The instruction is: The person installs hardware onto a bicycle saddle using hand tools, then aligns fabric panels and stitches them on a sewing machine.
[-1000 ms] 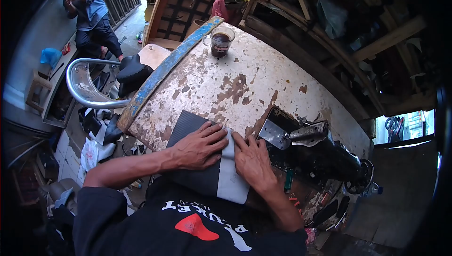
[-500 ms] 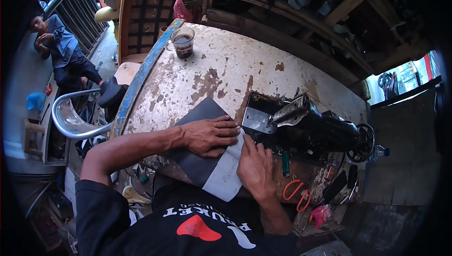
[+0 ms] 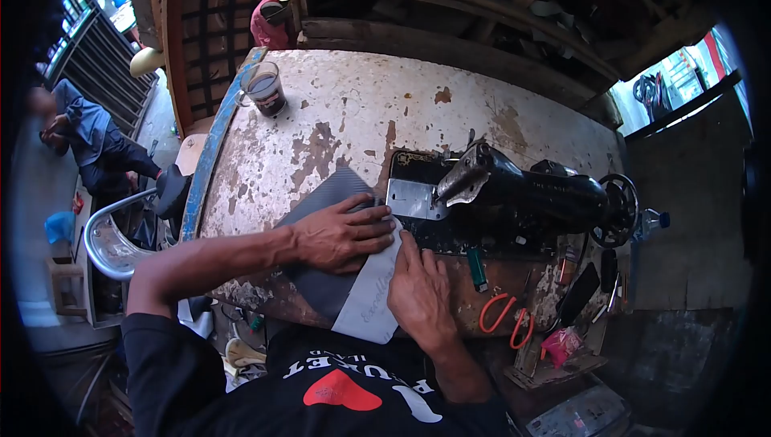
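Observation:
A dark grey ribbed sheet (image 3: 321, 286) lies on the worn table (image 3: 361, 100), with a pale strip (image 3: 371, 292) bearing faint lettering along its right side. My left hand (image 3: 339, 234) rests flat over the sheet, its fingers extended to the strip's upper part. Against the strip's right edge lies my right hand (image 3: 421, 288), fingers stretched forward and touching the material; its thumb is partly hidden. Just beyond both hands stands a black sewing machine (image 3: 522, 196) with a shiny metal plate (image 3: 416, 198) near my left fingertips.
A glass cup of dark drink (image 3: 266, 93) stands at the back left. Orange-handled scissors (image 3: 522, 328), a green lighter (image 3: 477, 269) and a pink bag (image 3: 562, 345) lie at the right. A metal-framed chair (image 3: 112, 240) and a person (image 3: 100, 136) are at the left.
The view has shifted, so the table and cup sit further left. The sheet and strip have turned a little beneath my hands, and both hands remain on them.

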Demonstrator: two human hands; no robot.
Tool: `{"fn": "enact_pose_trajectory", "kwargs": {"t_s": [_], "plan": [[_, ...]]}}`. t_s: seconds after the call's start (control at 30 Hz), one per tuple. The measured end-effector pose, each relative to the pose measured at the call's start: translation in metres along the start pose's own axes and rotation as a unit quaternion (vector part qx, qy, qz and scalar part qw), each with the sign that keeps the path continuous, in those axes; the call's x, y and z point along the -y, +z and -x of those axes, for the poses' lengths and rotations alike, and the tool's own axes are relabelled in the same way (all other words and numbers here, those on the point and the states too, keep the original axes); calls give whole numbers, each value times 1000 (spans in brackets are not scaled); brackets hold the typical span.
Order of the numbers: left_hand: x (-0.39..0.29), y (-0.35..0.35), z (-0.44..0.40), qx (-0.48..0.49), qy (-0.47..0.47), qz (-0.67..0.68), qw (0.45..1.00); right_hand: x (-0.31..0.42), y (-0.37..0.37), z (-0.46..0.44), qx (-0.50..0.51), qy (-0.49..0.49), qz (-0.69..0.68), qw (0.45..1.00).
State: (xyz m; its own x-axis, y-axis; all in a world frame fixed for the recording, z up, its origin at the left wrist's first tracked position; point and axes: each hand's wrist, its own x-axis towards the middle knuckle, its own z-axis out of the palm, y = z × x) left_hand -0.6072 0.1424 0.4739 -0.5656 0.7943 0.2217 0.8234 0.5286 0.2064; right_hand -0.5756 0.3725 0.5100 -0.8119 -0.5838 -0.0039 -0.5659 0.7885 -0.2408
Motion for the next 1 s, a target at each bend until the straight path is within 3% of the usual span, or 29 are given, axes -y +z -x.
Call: {"fn": "enact_pose_trajectory", "kwargs": {"t_s": [0.03, 0.1, 0.17, 0.4, 0.67, 1.0], "plan": [[-9, -4, 3, 7, 6, 3, 1000, 0, -1, 0, -1, 7, -5, 1000], [-24, -11, 6, 48, -115, 29, 992, 1, -1, 0, 7, 2, 3, 1000], [-28, -7, 8, 74, -137, 42, 987, 1, 1, 1, 11, 6, -7, 1000], [-20, 1, 8, 86, -108, 88, 987, 5, 1, 5, 29, 41, -45, 998], [21, 3, -23, 99, 39, 124, 986, 2, -1, 21, 29, 103, -39, 994], [23, -1, -30, 129, 47, 95, 986, -8, 3, 29, -2, 110, -90, 990]]}}
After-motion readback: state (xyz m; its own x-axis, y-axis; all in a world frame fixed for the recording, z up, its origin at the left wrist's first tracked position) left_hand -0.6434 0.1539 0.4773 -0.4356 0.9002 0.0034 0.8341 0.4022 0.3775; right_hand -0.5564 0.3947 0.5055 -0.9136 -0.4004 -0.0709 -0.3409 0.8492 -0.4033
